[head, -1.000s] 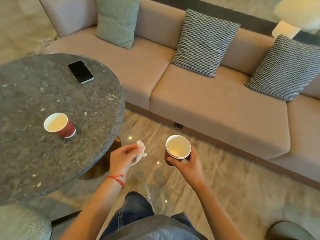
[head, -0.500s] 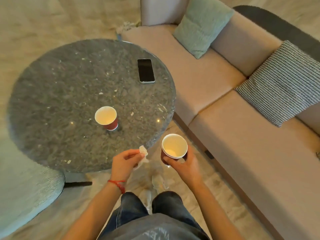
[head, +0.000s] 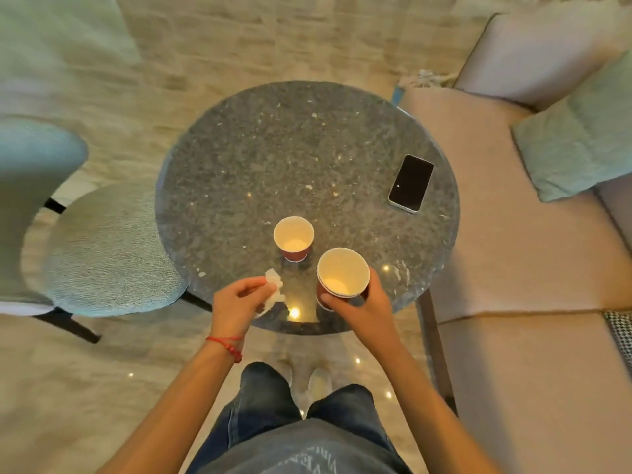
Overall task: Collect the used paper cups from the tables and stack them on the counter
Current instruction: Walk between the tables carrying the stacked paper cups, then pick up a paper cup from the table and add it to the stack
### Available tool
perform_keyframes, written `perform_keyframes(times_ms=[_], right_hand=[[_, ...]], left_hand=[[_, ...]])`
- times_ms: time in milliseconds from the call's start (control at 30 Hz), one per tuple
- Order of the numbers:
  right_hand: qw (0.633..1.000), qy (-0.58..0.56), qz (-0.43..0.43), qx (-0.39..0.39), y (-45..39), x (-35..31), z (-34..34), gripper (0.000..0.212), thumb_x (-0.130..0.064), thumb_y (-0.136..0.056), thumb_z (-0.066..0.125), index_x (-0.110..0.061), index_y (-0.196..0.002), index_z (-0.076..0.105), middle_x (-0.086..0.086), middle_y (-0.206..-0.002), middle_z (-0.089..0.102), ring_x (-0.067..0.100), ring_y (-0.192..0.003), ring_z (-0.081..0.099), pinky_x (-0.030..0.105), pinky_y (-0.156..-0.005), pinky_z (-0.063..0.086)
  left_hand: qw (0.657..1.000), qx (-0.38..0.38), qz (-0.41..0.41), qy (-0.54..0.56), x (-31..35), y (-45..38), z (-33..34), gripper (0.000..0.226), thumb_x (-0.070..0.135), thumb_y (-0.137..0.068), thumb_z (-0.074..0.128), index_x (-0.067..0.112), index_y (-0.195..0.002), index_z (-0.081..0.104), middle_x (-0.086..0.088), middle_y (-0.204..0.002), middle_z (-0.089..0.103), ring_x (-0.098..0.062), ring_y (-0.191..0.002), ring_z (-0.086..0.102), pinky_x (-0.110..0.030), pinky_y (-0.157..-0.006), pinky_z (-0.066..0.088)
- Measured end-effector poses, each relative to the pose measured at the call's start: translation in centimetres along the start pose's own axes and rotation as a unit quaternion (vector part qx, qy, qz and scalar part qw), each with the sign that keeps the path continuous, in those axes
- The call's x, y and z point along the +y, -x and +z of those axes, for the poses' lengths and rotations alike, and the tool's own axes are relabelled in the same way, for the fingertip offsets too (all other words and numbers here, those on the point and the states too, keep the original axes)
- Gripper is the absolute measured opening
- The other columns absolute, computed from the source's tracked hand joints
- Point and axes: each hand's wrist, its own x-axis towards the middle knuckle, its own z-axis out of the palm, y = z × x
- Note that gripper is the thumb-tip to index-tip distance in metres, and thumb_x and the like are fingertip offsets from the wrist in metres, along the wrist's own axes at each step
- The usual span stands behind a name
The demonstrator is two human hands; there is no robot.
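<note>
Standing at a round tabletop with cups

Left hand (head: 236, 307) pinches a crumpled tissue (head: 273, 289). One red paper cup (head: 294, 238) stands upright on the tabletop (head: 273, 155). Right hand (head: 362, 307) has its grip wrapped around the stacked cups (head: 342, 275). A phone (head: 410, 183) lies farther right.

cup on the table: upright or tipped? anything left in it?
Upright: the table cup stands on its base, mouth up, on the table. It looks empty: pale bottom shows, no liquid visible.

Chair (head: 68, 213) and sofa (head: 533, 268) cut off at edges.
</note>
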Motion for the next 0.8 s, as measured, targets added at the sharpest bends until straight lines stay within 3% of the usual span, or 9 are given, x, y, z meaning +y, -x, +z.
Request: perform_keyframes(times_ms=[200, 533, 667, 800], right_hand=[[0.999, 0.007, -0.014, -0.032, -4.3, -1.8, 1.0, 0.062, -0.025, -0.067, 0.083, -0.05, -0.105, 0.042, -0.034, -0.107, 0.049, -0.024, -0.097, 0.048, -0.003, -0.073, 0.04], [0.998, 0.023, -0.044, -0.039, -10.0, -3.5, 4.9, 0.065, -0.029, -0.066, 0.084, -0.051, -0.109, 0.041, -0.031, -0.11, 0.049, -0.022, -0.101, 0.046, -0.001, -0.079, 0.04], [0.997, 0.044, -0.037, -0.053, -10.8, -2.7, 6.0, 0.065, -0.03, -0.065, 0.085, -0.053, -0.107, 0.04, -0.034, -0.111, 0.046, -0.025, -0.102, 0.043, -0.004, -0.078, 0.037], [0.997, 0.043, -0.008, -0.061, -10.9, -1.4, 6.4, 0.068, -0.032, -0.065, 0.085, -0.053, -0.111, 0.039, -0.017, -0.121, 0.051, -0.01, -0.108, 0.047, 0.005, -0.083, 0.04]], left_hand=[[0.999, 0.045, -0.006, 0.018, 1.0, -2.1, -0.8, 0.012, 0.007, -0.076, 0.074, 0.018, -0.08, 0.07, 0.012, -0.063, 0.068, 0.006, -0.048, 0.057, -0.007, -0.048, 0.045], [0.998, 0.056, -0.007, 0.016, 3.1, -7.1, -1.9, 0.015, 0.006, -0.075, 0.074, 0.021, -0.073, 0.068, 0.014, -0.053, 0.066, 0.006, -0.044, 0.055, -0.007, -0.046, 0.044], [0.998, 0.063, -0.022, 0.007, 2.9, -8.2, -2.4, 0.015, 0.006, -0.076, 0.073, 0.02, -0.075, 0.068, 0.007, -0.063, 0.065, 0.003, -0.045, 0.054, -0.007, -0.046, 0.044], [0.996, 0.071, -0.042, 0.018, 2.6, -9.1, -2.6, 0.01, 0.004, -0.075, 0.074, 0.012, -0.079, 0.069, 0.007, -0.058, 0.064, 0.005, -0.039, 0.05, -0.007, -0.044, 0.043]])
